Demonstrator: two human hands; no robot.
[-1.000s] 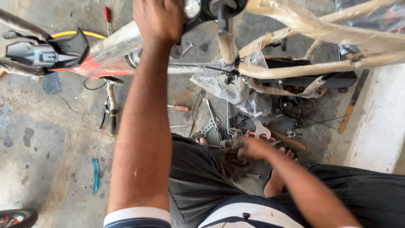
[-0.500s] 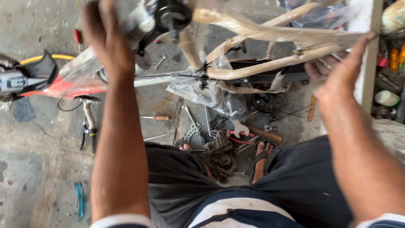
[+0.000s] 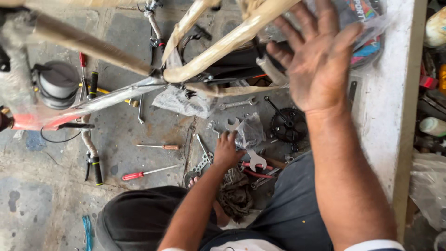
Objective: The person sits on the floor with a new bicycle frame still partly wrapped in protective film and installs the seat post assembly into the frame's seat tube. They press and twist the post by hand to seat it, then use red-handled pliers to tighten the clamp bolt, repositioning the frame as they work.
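Tool-picking step, by the look of it: left hand (image 3: pixel 227 151) is down on the floor among the loose tools, fingers curled over a clear plastic bag (image 3: pixel 251 132) and touching the open-end wrench (image 3: pixel 232 124) beside it (can't tell whether it actually grips either). Right hand (image 3: pixel 318 58) is raised and spread flat, holding nothing, near the wrapped bike frame (image 3: pixel 223 46) overhead. A chainring with crank (image 3: pixel 289 124) lies just right of the bag, and a red screwdriver (image 3: pixel 146 173) sits well left. My read: the next move calls for a firm close on one tool, and a free hand to steady the frame.
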